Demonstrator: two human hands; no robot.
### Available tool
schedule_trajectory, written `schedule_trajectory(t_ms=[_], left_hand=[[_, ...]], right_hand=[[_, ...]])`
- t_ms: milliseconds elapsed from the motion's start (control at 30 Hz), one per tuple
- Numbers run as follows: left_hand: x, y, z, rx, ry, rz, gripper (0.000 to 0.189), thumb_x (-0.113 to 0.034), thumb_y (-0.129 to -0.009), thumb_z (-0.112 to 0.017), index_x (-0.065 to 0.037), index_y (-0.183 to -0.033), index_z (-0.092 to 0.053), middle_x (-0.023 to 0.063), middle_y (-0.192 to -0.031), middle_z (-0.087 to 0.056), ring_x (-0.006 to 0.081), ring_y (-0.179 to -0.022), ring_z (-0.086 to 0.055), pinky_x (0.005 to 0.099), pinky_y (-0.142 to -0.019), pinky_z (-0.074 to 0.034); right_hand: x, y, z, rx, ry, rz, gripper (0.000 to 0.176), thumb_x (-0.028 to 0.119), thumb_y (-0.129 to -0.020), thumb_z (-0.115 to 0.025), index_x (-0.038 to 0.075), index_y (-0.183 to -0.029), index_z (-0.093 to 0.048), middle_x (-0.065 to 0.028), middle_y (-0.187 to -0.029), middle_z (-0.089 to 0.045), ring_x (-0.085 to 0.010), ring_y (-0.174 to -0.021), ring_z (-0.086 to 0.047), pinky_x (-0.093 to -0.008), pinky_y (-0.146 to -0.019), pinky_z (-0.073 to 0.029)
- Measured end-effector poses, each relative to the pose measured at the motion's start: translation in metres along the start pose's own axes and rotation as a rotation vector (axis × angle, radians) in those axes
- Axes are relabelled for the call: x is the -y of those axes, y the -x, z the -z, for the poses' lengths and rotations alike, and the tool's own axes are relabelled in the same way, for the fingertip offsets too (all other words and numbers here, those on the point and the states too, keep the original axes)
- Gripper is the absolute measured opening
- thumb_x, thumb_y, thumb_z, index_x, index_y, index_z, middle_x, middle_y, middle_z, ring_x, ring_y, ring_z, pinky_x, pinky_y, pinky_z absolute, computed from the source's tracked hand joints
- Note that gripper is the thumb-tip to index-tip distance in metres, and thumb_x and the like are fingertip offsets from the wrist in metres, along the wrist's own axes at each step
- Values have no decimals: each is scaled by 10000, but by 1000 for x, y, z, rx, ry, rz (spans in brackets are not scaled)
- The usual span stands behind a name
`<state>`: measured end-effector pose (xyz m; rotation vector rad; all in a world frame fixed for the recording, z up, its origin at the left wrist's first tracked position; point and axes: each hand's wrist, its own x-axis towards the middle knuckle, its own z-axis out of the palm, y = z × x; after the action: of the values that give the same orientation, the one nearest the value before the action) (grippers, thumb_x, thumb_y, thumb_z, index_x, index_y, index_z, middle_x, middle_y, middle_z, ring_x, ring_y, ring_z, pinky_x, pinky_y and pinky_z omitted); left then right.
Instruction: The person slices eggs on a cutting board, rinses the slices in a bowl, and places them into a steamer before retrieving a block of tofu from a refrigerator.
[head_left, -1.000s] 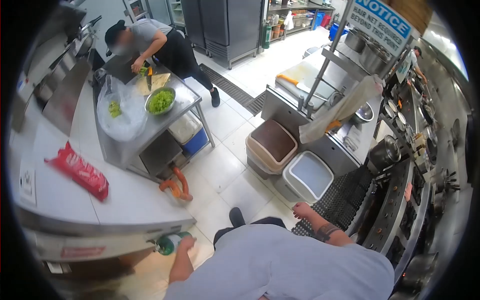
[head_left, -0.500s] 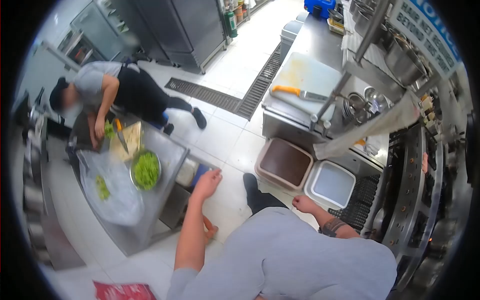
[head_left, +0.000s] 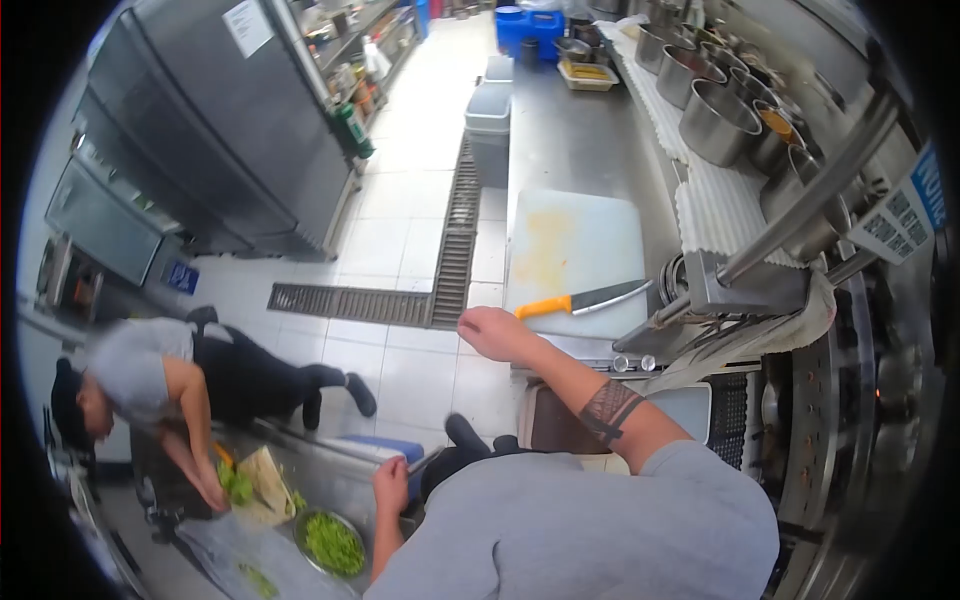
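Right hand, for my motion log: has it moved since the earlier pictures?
Yes: the right hand has moved forward, toward the white cutting board.

At the right edge of the frame, a tilted sign (head_left: 903,225) shows "NOTI…" in white on its blue band; the dark lines below are too blurred to read. The white sheet (head_left: 247,28) on the grey cabinet (head_left: 195,125), upper left, and the blue label (head_left: 181,277), left, are illegible.
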<state>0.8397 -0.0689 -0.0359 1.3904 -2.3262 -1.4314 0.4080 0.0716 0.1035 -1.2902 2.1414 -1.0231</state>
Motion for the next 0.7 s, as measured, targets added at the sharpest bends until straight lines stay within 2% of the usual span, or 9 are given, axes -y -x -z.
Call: schedule_trajectory(t_ms=[67,100,133,200,267,400,567,633,700], left_hand=[[-25,-33,5,141,-133,-77,276,-206,-990,-652,-28,-1173,-756,212,-1077,-764,355,-1012,-742,417,-914,-569],[-38,-54,11,253,-264,-139,270,-205,-988,-650,-39,-1170,-762,217,-1090,-760,368,-1024,-739,423,-915,-569],[-42,-86,14,275,-273,-168,270,-205,-988,-650,-39,-1170,-762,217,-1090,-760,368,-1024,-739,423,-915,-569],[-37,-147,22,468,-288,-187,268,-216,-987,-647,-49,-1156,-770,213,-1088,-759,387,-1031,-732,441,-922,-569],[-50,-217,32,519,-312,-261,271,-223,-994,-630,-59,-1157,-772,205,-1091,-761,388,-1038,-730,454,-928,-569],[-110,-356,64,553,-456,-375,282,-240,-1005,-612,-67,-1168,-763,213,-1164,-741,401,-1122,-697,467,-987,-546],[-219,-531,60,540,-564,-717,281,-218,-984,-611,-57,-1158,-762,223,-1150,-740,424,-1106,-691,486,-971,-548],[-290,-554,46,489,-479,-740,300,-226,-999,-588,-44,-1170,-756,233,-1149,-736,428,-1117,-684,485,-973,-544],[-342,-573,16,455,-377,-916,304,-223,-1008,-580,-31,-1168,-752,236,-1162,-732,424,-1119,-684,482,-978,-543]], right_hand=[[-6,-39,11,-33,67,-99,294,277,-1006,-586,25,-1095,-707,-188,-1082,-714,-380,-1049,-672,-469,-926,-538],[-9,-58,15,64,225,-117,290,271,-1001,-585,31,-1101,-713,-192,-1094,-711,-384,-1067,-668,-477,-940,-535],[-13,-79,21,162,383,-137,288,265,-995,-583,36,-1106,-718,-196,-1107,-708,-389,-1086,-664,-485,-953,-531],[-23,-106,19,162,381,-177,294,270,-1007,-573,42,-1126,-716,-209,-1108,-704,-410,-1090,-659,-504,-961,-528],[-31,-120,21,146,215,-201,297,277,-1019,-568,39,-1135,-705,-214,-1098,-701,-414,-1088,-657,-503,-954,-526],[-40,-108,11,30,131,-334,297,279,-1031,-564,32,-1134,-695,-205,-1094,-704,-405,-1079,-660,-489,-940,-527],[-25,-57,-13,-190,86,-562,297,293,-1031,-575,35,-1101,-704,-183,-1056,-727,-385,-1011,-685,-472,-879,-546],[-11,-43,-23,-203,38,-676,296,292,-1029,-577,38,-1110,-707,-180,-1061,-729,-380,-1013,-687,-468,-880,-545],[5,-35,-26,-216,-11,-779,296,292,-1028,-580,42,-1119,-709,-177,-1067,-730,-375,-1016,-689,-464,-880,-544]])
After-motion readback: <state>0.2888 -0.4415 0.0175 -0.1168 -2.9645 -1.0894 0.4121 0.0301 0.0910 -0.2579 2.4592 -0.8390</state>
